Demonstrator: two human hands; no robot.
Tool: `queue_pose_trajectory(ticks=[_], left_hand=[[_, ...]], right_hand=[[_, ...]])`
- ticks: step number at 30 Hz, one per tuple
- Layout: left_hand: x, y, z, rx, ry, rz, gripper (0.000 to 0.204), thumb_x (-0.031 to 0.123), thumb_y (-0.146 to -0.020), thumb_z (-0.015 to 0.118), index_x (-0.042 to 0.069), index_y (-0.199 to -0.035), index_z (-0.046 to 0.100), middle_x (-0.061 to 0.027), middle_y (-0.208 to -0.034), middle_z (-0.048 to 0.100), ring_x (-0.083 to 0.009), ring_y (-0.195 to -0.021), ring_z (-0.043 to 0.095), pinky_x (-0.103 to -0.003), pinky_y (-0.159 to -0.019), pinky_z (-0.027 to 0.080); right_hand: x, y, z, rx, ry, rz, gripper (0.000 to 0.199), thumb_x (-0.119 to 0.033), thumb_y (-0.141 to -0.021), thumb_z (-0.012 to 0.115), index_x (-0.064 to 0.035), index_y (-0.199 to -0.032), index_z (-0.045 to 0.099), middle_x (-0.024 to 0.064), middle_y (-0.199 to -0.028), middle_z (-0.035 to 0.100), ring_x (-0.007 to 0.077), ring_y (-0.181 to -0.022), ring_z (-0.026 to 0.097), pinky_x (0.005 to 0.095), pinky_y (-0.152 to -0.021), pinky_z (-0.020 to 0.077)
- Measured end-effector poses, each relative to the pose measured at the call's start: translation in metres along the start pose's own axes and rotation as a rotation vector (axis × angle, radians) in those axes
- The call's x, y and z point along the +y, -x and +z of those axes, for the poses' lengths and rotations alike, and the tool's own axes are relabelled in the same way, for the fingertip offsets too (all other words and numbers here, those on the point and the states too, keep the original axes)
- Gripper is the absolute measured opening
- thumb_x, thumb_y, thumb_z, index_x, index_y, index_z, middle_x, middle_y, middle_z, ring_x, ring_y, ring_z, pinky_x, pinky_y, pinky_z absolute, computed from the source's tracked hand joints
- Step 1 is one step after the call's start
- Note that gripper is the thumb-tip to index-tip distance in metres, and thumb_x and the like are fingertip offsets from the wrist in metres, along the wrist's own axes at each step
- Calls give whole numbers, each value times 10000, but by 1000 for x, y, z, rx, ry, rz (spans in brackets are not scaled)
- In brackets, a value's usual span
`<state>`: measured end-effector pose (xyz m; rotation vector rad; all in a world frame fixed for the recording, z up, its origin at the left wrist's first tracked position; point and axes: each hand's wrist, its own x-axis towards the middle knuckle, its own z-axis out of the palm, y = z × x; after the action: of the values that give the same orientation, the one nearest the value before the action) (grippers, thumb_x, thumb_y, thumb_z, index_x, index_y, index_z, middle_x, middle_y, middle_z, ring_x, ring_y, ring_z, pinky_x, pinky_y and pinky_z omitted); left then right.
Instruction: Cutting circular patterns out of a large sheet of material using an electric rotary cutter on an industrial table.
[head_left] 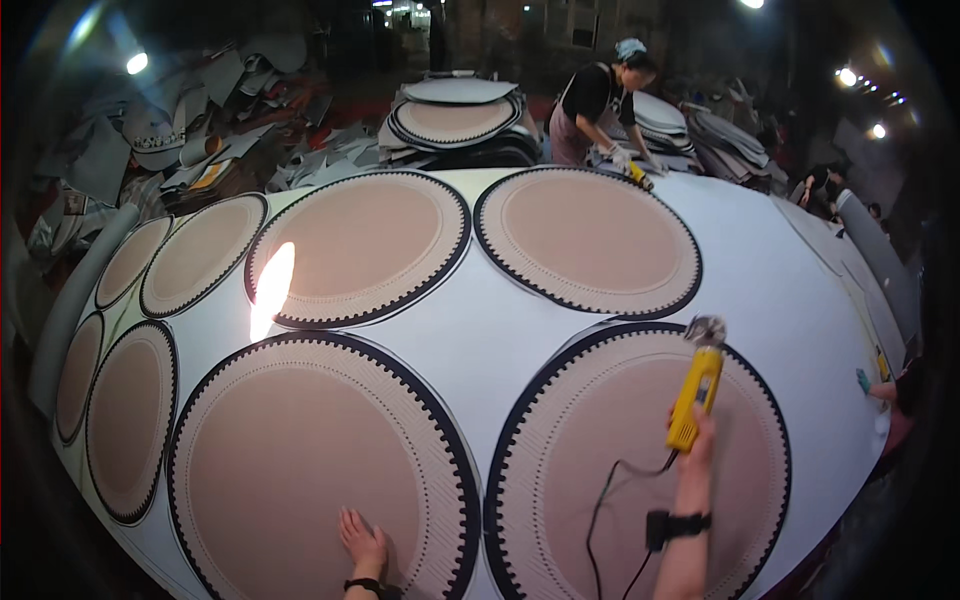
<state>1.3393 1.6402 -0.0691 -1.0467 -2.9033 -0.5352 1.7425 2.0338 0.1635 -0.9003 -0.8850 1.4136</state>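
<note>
A wide white sheet [470,340] printed with several large round beige rugs edged in dark blue covers the table. My right hand [697,437] grips a yellow electric rotary cutter [697,385], whose round blade sits at the upper edge of the near right round rug [620,450]. The cutter's black cord [600,510] trails down toward me. A black band wraps my right wrist. My left hand [362,543] lies flat with fingers spread on the near left round rug [300,460].
At the far side a person in a black top [600,110] bends over the sheet with a yellow tool. Stacks of cut round rugs [455,120] stand behind. Fabric scraps [190,130] pile up at the back left. Another person's hand [875,388] rests at the right edge.
</note>
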Motion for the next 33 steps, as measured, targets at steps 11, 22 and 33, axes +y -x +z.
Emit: queue_pose_trajectory(ticks=[11,22,33], left_hand=[[-109,386,-78,-493,248,-97,258,213,-835,515,-14,-935,587,-209,-814,614,-384,-812,580,-483,-663,454],[-9,396,-155,-726,1000,-1366,377,451,-823,497,90,-919,544,-86,-705,512,-228,-458,427,-357,-391,352],[85,396,-160,-516,1311,-540,439,412,-874,509,77,-1158,505,-114,-952,590,-218,-764,550,-347,-615,476]], right_hand=[[-77,310,-105,-85,-73,372,491,-268,-747,608,27,-1112,463,181,-905,598,254,-800,620,358,-664,544],[-157,448,-217,-51,-159,444,399,-157,-796,575,30,-1132,466,181,-952,597,282,-886,615,384,-759,526],[-245,589,-395,105,-291,266,468,-159,-800,626,5,-1181,411,145,-1032,539,262,-935,599,360,-767,523]])
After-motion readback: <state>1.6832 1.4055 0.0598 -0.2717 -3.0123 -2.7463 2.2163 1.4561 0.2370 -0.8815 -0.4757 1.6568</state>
